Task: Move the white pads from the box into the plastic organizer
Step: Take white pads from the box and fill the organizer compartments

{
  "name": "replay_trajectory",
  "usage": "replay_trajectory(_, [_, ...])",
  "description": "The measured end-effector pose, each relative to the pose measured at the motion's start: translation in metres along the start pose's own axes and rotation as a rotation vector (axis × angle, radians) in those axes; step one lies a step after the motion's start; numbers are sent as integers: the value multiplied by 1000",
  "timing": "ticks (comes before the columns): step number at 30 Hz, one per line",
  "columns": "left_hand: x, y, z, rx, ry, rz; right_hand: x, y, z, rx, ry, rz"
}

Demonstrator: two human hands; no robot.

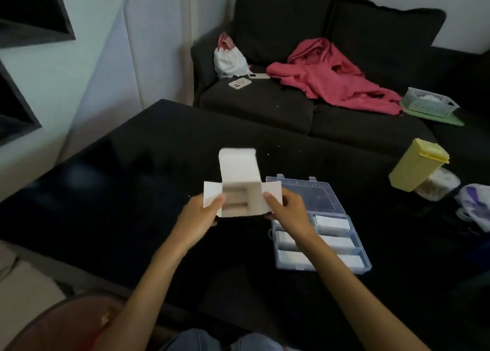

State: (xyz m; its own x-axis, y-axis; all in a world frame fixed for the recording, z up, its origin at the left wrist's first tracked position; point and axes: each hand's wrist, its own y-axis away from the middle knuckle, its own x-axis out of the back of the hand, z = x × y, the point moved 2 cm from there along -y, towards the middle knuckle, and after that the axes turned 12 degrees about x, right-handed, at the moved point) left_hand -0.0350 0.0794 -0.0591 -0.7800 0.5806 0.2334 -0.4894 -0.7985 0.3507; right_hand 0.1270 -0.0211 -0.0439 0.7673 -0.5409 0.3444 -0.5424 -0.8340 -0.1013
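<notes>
white card box (240, 191), flaps spread, mouth tilted toward the wearer; held above a black glossy table (111, 180). left hand (202, 212) grips the left side, thumb on the left flap; right hand (287, 211) grips the right side, thumb on the right flap. both hands are clamped on the box.

interior: pale ribbed shapes show inside, too blurred to tell whether they are pads or a card insert.

organizer (322, 228): clear bluish plastic, rigid, hinged lid lying open and flat behind it, just right of the box and partly under the right wrist. divided compartments; flat white rectangular pads (332, 222) already lie in several of them.

step in hand, as judged: checking or emptying the box. to do it well, keep the flaps pinned back so nothing snags, bring the mouth over a free compartment, and tip gently or draw pads out with one hand while the other steadies the card. thin card will buckle under a hard squeeze.

also present: yellow lidded tub (416, 165), matte, at the table's right.
</notes>
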Motion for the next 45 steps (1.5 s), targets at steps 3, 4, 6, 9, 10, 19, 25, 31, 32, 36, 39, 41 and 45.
replay_trajectory(3, [0, 8, -13, -284, 43, 7, 5, 10, 6, 147, -82, 76])
replay_trajectory(4, [-1, 7, -19, -282, 70, -32, 4, 12, 11, 136, -79, 53])
replay_trajectory(6, [-6, 3, -34, -223, 97, -125, -1, 15, 25, 54, -43, -17])
replay_trajectory(9, [-10, -8, -46, -176, -8, -104, -9, 15, 43, -26, -60, -23])
replay_trajectory(10, [-9, -12, -45, -182, -52, -58, -11, 15, 44, -33, -78, -23])
replay_trajectory(19, [-8, -18, 3, 290, 180, -234, -4, 13, 31, 19, -200, -63])
replay_trajectory(25, [6, 9, 50, 146, 391, -124, 21, 9, -15, 268, -298, -30])
replay_trajectory(31, [4, 18, 67, 173, 316, -57, 27, 2, -43, 354, -288, 21])
replay_trajectory(32, [4, 19, 66, 207, 322, -64, 27, 2, -44, 353, -289, 16])
replay_trajectory(36, [3, 15, 56, 368, 511, -197, 31, 3, -38, 301, -290, -12])
replay_trajectory(39, [2, 13, 52, 451, 678, -265, 38, 1, -33, 204, -297, -79])
replay_trajectory(41, [2, 11, 52, 503, 682, -245, 41, -1, -30, 187, -188, -90])
replay_trajectory(45, [0, 2, 44, 607, 712, -212, 41, 14, -38, 592, 353, 187])
